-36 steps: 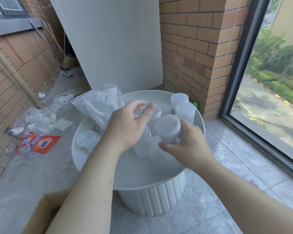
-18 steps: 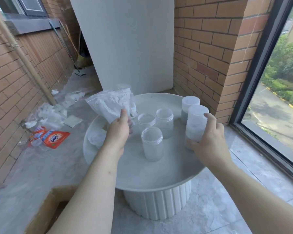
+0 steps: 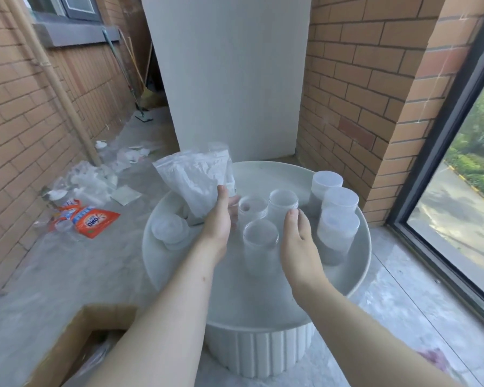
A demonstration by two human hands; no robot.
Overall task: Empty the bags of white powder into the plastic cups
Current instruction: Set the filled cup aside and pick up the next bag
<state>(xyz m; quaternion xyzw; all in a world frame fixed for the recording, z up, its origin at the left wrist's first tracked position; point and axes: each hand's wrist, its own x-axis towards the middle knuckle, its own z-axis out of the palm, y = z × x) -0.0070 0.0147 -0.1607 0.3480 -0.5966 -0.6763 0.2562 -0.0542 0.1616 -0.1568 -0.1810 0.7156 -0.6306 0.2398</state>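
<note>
Our left hand (image 3: pixel 218 222) pinches limp clear plastic bag of white powder (image 3: pixel 192 180) over round white table (image 3: pixel 263 300) | right hand (image 3: pixel 299 247) loose-fingered, empty, beside open clear plastic cup (image 3: pixel 260 241) | bag likely light, floppy, slippery; we should grip its top corners.

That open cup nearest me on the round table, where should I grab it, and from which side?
Best take the nearest open cup by its clear wall below the rim, coming from the right, where your right hand is. It stands upright, with other cups behind and your left hand, holding the bag of white powder, on its other side.
</note>
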